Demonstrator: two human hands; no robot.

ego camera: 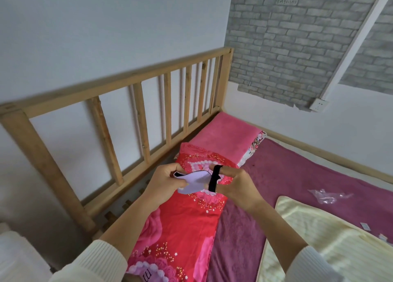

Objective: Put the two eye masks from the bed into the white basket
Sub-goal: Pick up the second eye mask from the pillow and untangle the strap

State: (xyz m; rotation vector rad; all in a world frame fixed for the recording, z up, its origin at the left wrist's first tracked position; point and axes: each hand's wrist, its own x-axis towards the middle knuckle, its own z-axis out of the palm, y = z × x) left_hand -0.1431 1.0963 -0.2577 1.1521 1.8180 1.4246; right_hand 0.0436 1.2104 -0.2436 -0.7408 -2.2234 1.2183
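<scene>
While both hands pinch eye mask (194,184), left hand (165,184), right hand (236,188) fingers hooking strap (213,180).

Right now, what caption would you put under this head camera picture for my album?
Two hands, left hand and right hand, hold a pale eye mask by its black strap above a red floral pillow.
</scene>
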